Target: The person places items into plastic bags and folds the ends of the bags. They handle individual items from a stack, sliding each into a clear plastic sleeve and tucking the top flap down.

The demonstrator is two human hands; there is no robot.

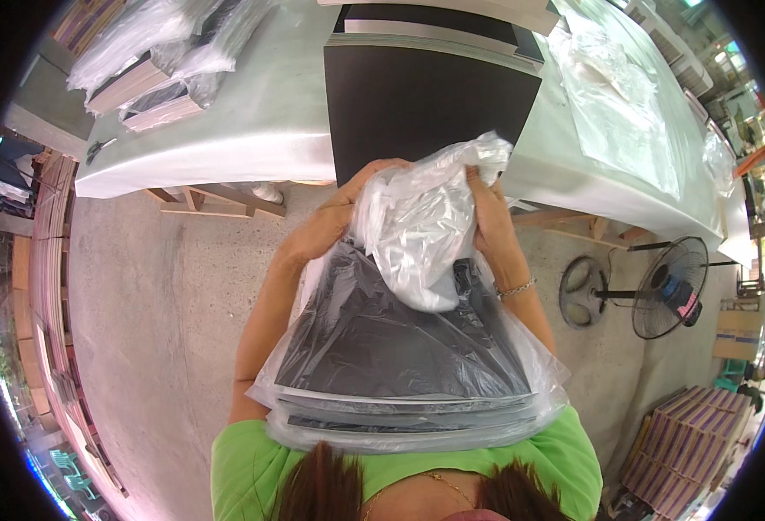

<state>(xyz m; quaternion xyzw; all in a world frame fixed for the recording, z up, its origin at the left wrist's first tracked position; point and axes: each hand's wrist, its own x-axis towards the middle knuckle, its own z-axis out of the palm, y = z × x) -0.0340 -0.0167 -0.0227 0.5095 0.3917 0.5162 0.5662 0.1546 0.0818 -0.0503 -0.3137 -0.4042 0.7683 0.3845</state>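
Observation:
A stack of black sheets or boards (400,356) in a clear plastic bag (547,382) rests against my chest. The bag's loose end (426,226) is bunched between my two hands. My left hand (365,195) is closed round the left side of the gathered plastic, its fingertips partly hidden. On the right side, my right hand (486,204) grips the plastic with the thumb upward. Just beyond my hands, a large stack of black boards (430,104) stands at the table's near edge.
A table with a pale cover (252,152) spans the far side. Bagged stacks (152,82) lie at its left, beside scissors (98,149); plastic bags (612,95) lie at its right. A fan (670,288) stands on the floor to the right, near strapped bundles (686,447).

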